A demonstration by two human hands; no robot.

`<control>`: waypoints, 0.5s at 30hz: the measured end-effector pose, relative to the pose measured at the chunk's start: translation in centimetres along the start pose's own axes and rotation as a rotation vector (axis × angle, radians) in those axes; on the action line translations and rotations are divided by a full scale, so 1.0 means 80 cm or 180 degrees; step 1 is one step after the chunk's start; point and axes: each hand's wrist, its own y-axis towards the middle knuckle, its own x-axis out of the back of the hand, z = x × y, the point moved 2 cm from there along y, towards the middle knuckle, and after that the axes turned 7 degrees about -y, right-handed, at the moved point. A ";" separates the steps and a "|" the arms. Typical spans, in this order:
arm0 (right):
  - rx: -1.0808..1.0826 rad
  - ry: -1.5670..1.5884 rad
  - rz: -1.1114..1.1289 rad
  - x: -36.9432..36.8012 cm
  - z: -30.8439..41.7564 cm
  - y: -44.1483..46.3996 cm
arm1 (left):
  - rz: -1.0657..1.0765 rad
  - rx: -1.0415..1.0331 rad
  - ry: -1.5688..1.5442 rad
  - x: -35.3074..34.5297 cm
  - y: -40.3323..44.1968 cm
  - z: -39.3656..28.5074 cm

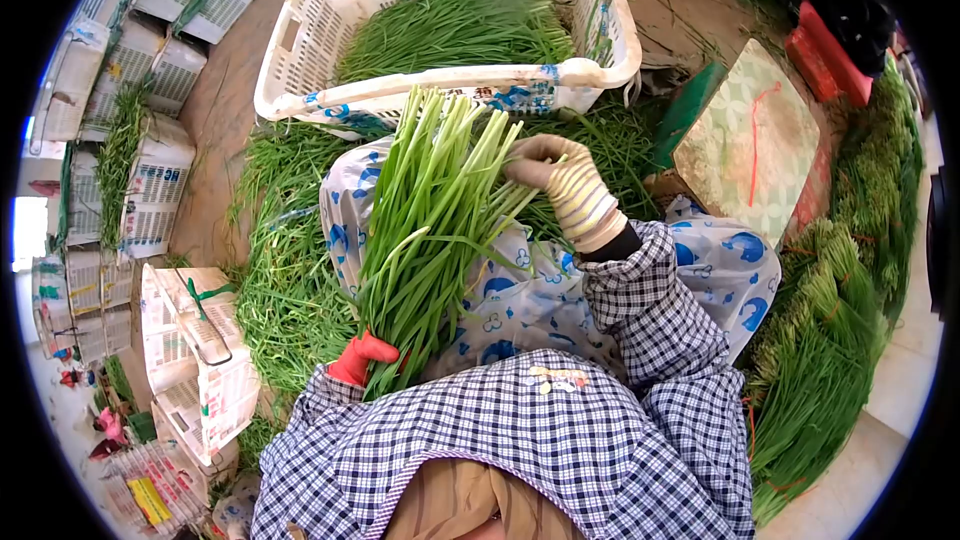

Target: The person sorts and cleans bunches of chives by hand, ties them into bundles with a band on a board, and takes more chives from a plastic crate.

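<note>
A bunch of garlic chives (425,230) stands slanted over my lap, pale stem ends up and green leaves down. My left hand (365,358), in a red glove, is wrapped round its lower leafy part; some fingers are hidden behind the leaves. At the upper right of the bunch is my right hand (567,190), in a striped glove with dirty fingertips. Its fingers are closed on a few stalks at the stem ends. Beneath the bunch, a clear plastic sheet with blue prints (510,310) covers my legs.
Ahead stands a white plastic basket (270,80) with chives (460,25) inside. Loose leaves (290,260) heap on the left. A patterned board (760,140) is at right, near tied bundles (815,370). White crates (160,185) line the left; another crate (185,340) is nearer.
</note>
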 end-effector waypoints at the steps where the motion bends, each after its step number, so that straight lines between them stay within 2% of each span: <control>1: 0.0173 0.0238 -0.0180 0.006 -0.002 0.000 | -0.0007 -0.0002 -0.0011 -0.001 0.000 0.000; 3: 0.0751 0.0345 -0.0429 0.043 -0.005 0.014 | 0.0037 0.0007 -0.0244 -0.005 -0.002 0.000; 5: 0.1196 0.1182 -0.0928 0.097 0.002 0.013 | -0.0005 -0.0059 -0.0426 -0.010 -0.005 0.004; 6: 0.1408 0.1066 -0.1395 0.131 -0.001 0.013 | -0.0022 -0.0117 -0.0584 -0.010 -0.006 0.005; 7: 0.1488 0.1664 -0.1552 0.158 0.006 0.006 | -0.0028 -0.0121 -0.0595 -0.002 -0.004 0.009; 8: 0.1409 0.1393 -0.2050 0.180 0.009 -0.004 | 0.0107 -0.0091 -0.0613 0.013 0.000 0.016; 9: 0.1058 0.0840 -0.2638 0.181 0.025 -0.020 | 0.0246 -0.0058 -0.0626 0.020 0.003 0.020; 11: 0.0683 -0.0214 -0.3320 0.208 0.014 -0.033 | 0.0190 -0.0135 -0.0704 0.010 0.004 0.017; 12: 0.0689 -0.0219 -0.3319 0.221 -0.002 -0.033 | 0.0155 -0.0158 -0.0792 0.002 0.001 0.012; 14: 0.1134 -0.3652 -0.2569 0.230 -0.022 -0.026 | 0.0112 -0.0184 -0.0887 0.000 0.001 0.012; 15: 0.1418 -0.4686 -0.2440 0.178 0.003 -0.041 | 0.0166 -0.0178 -0.0957 0.005 0.002 0.015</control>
